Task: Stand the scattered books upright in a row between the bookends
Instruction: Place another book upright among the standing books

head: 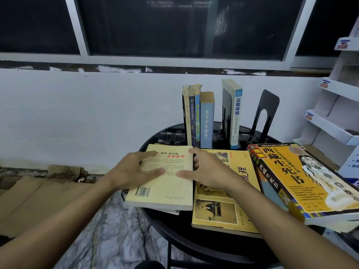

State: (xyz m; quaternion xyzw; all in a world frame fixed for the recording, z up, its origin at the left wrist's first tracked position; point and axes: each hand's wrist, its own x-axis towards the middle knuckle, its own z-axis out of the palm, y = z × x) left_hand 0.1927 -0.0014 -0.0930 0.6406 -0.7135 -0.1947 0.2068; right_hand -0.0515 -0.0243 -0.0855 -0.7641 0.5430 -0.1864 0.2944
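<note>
A pale yellow paperback (pixel 165 189) lies flat, back cover up, at the front left of the round black table (pixel 174 232). My left hand (pixel 134 171) rests on its left side, fingers spread. My right hand (pixel 204 169) grips its right edge, thumb on the cover and fingers curled round the side. Beside it lies a yellow book with old photos (pixel 219 212), and a thick orange book (pixel 303 183) sits tilted at the right. Several books (pixel 198 117) stand upright at the back. A white-spined book (pixel 235 113) stands against a black bookend (pixel 226 111); another black bookend (pixel 265 113) stands further right.
A white wall and a dark window rise behind the table. White cardboard display shelves (pixel 336 105) stand at the right. Flattened cardboard (pixel 38 200) lies on the marbled floor to the left. A dark stool edge shows below the table.
</note>
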